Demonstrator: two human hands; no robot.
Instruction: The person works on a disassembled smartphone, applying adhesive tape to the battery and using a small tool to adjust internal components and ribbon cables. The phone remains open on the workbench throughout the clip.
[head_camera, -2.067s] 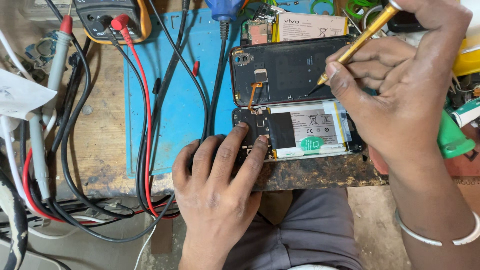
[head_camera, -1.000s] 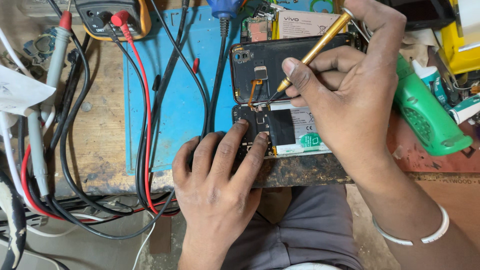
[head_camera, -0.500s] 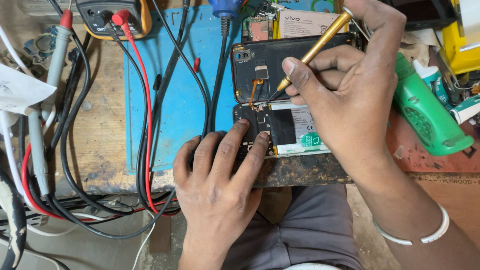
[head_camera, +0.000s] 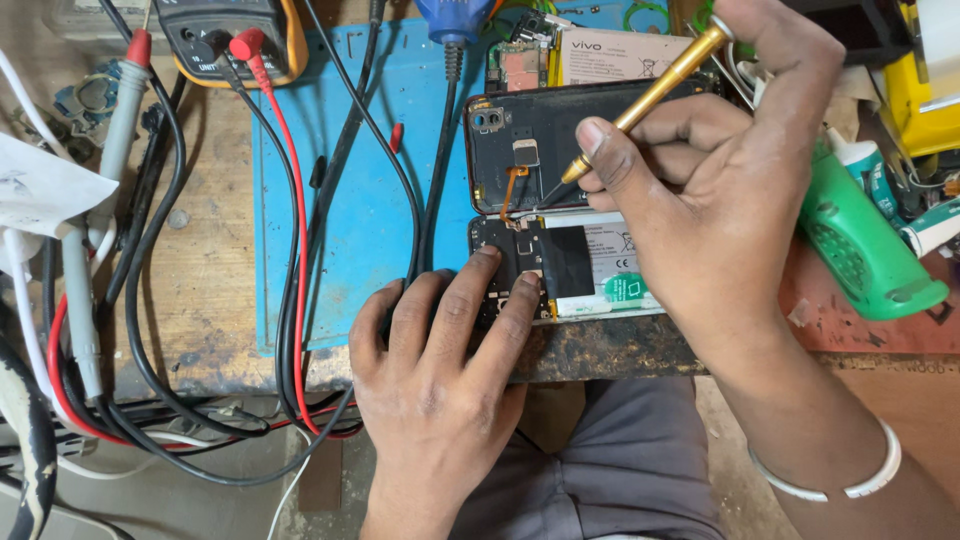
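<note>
A worn wooden workbench (head_camera: 215, 190) fills most of the scene, its top scuffed and stained, its front edge (head_camera: 600, 350) dark and chipped, with a blue mat (head_camera: 370, 200) laid over the middle. Black and red cables (head_camera: 290, 300) trail across the wood and droop past the edge (a proper tangle on the left side). Below lies a dull grey floor (head_camera: 180, 500), and the light falls even and soft, with only faint shadows.

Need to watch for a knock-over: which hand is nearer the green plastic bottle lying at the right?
Right. The right hand, holding the brass screwdriver, sits just left of the green plastic bottle; the left hand rests far left.
</note>
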